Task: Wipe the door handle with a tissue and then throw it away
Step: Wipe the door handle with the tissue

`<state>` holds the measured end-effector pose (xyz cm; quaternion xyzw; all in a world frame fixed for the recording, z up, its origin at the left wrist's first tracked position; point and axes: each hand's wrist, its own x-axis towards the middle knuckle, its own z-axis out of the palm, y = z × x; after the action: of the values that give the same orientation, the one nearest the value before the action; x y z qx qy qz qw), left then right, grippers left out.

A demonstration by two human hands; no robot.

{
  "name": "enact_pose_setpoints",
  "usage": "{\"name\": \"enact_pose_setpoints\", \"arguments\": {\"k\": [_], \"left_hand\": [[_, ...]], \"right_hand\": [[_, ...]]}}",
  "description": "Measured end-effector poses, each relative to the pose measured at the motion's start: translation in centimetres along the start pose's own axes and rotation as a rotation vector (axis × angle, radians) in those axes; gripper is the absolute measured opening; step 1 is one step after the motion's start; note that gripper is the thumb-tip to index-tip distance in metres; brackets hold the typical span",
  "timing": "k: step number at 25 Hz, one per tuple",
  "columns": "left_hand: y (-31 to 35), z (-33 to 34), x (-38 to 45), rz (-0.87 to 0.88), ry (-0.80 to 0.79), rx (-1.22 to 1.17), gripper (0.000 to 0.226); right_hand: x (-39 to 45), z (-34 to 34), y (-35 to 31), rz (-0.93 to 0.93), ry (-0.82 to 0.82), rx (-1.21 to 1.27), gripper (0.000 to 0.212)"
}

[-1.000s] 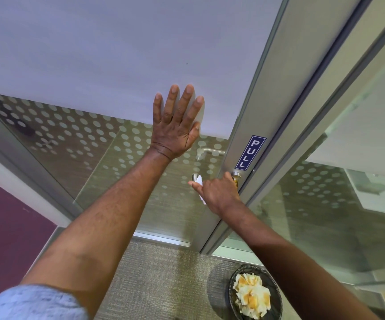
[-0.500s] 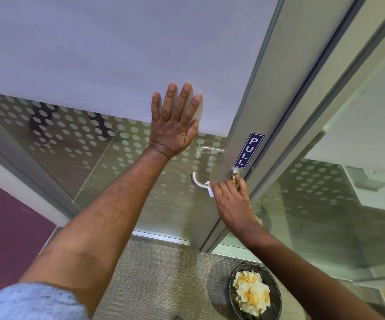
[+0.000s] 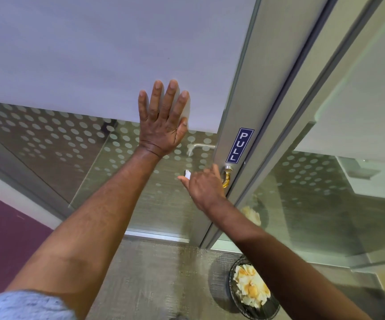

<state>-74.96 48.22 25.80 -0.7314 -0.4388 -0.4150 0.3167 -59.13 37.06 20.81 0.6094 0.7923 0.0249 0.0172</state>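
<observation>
The metal door handle (image 3: 226, 179) juts from the door's aluminium frame just below a blue PULL sign (image 3: 240, 145); only its curved neck shows. My right hand (image 3: 203, 188) is wrapped over the lever with a white tissue (image 3: 188, 174) peeking out at the fingertips near the handle's free end. My left hand (image 3: 163, 122) lies flat on the frosted glass door (image 3: 94, 54), fingers spread, holding nothing.
A dark round waste basket (image 3: 254, 289) with crumpled tissues stands on the grey carpet at the lower right, below the handle. A fixed glass panel (image 3: 325, 204) is to the right of the door frame. A maroon wall (image 3: 0, 239) is at the left.
My right hand slid with the tissue from the handle's neck by the frame leftward along the lever to its free end. My left hand stayed pressed on the glass.
</observation>
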Motion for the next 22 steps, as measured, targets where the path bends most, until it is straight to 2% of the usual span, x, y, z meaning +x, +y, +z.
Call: {"name": "enact_pose_setpoints", "arguments": {"k": [3, 5, 8, 11, 13, 18, 22], "left_hand": [[0.0, -0.1, 0.0, 0.003, -0.020, -0.007, 0.075], [0.0, -0.1, 0.0, -0.002, -0.028, -0.002, 0.075], [-0.6, -0.4, -0.1, -0.006, -0.033, 0.006, 0.074], [-0.5, -0.3, -0.1, -0.001, -0.032, 0.014, 0.076], [-0.2, -0.2, -0.1, 0.002, -0.024, 0.004, 0.077], [-0.1, 0.1, -0.1, 0.007, -0.001, 0.010, 0.075], [-0.2, 0.3, -0.1, 0.015, 0.004, 0.008, 0.074]], "right_hand": [[-2.3, 2.1, 0.4, -0.018, 0.172, 0.028, 0.040], [-3.7, 3.4, 2.7, -0.102, 0.317, -0.077, 0.014], [-4.0, 4.2, 5.5, -0.213, 0.454, -0.250, 0.022], [-3.6, 4.5, 7.7, -0.313, 0.496, -0.347, 0.011], [-2.8, 4.2, 8.6, -0.359, 0.494, -0.367, 0.022], [-1.1, 3.0, 7.2, -0.351, 0.363, -0.327, 0.071], [-0.2, 2.0, 2.6, -0.210, 0.314, -0.210, 0.078]]}}
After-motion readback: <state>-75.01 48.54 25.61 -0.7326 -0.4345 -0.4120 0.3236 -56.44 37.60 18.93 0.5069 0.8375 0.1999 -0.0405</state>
